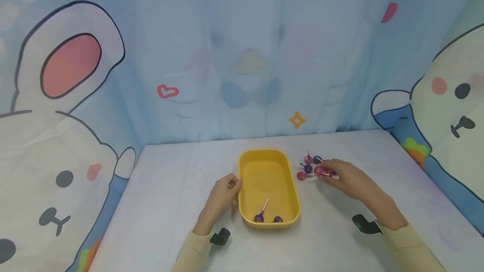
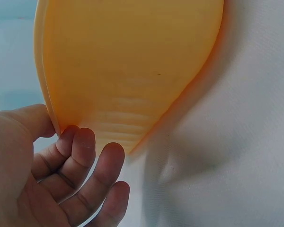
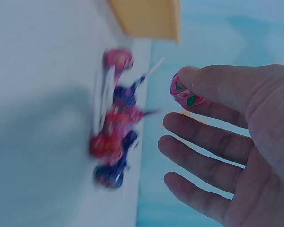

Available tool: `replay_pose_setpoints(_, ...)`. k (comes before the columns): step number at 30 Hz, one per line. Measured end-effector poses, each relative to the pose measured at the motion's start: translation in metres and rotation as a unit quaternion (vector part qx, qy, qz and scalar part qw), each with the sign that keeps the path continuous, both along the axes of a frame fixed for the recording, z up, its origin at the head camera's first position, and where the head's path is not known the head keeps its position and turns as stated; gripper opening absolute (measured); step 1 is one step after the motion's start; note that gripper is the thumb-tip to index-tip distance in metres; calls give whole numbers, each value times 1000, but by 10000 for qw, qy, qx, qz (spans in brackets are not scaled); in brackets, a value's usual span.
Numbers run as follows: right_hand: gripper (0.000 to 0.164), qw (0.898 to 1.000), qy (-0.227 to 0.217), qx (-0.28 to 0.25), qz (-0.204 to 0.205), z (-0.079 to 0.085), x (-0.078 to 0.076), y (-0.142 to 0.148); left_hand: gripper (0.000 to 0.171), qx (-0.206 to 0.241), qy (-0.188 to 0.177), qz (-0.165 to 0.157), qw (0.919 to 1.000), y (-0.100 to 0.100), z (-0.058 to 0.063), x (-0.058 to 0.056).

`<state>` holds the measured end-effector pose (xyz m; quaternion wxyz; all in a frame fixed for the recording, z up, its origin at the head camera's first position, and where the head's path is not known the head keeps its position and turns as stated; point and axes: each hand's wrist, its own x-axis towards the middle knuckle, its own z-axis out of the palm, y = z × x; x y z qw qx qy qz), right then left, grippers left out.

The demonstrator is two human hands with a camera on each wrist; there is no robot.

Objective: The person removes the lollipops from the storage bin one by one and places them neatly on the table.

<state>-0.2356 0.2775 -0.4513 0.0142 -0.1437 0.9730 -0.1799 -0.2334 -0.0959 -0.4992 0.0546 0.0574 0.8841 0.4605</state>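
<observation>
My left hand (image 1: pixel 223 193) pinches the left rim of a yellow plastic basin (image 1: pixel 266 184) between thumb and fingertips; in the left wrist view the thumb is on one side of the rim (image 2: pixel 41 71) and the fingers on the other. Inside the basin, near its front end, lie a purple-wrapped lollipop (image 1: pixel 259 218) and another purple one (image 1: pixel 277 219). To the right, my right hand (image 1: pixel 348 178) pinches a pink-wrapped lollipop (image 3: pixel 181 93) between thumb and index finger, the other fingers extended. Beside that hand is a small pile of red, pink and purple lollipops (image 3: pixel 118 123).
The basin stands on a white-covered table (image 1: pixel 181 171). A blue cartoon curtain (image 1: pixel 242 24) hangs behind it, with rabbit figures at both sides. Black wrist camera mounts (image 1: pixel 366 224) stick out from the sleeves.
</observation>
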Motion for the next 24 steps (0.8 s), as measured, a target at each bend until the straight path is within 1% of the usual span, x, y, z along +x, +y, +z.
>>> replay_pose_setpoints(5, 42, 9997, -94, 74, -201, -14, -7, 28, 21, 13, 18, -10, 10000, 0, 1, 0)
replay_pose_setpoints(7, 40, 9996, -171, 68, -223, -20, -10, 38, 21, 29, 14, -20, 10000, 0, 0, -1)
replay_pose_setpoints(10, 37, 9979, -526, 61, -377, -26, -13, 50, 22, 20, 0, -34, 10000, 1, -1, -1)
replay_pose_setpoints(13, 35, 9941, -916, 150, -562, -31, -15, 58, 22, -2, 3, -38, 10000, 1, -1, -1)
replay_pose_setpoints(15, 35, 9919, -1071, 213, -654, -34, -16, 61, 22, -14, 11, -34, 10000, 1, -1, -1)
replay_pose_setpoints(17, 36, 9910, -1122, 231, -698, -36, -17, 63, 22, -16, 24, -31, 10000, 1, -1, -1)
replay_pose_setpoints(21, 36, 9915, -1081, 219, -694, -40, -19, 64, 22, -17, 41, -25, 10000, 0, 0, 0)
replay_pose_setpoints(24, 42, 9914, -1087, 211, -692, -40, -18, 63, 22, -27, 58, -34, 10000, 0, -1, 0)
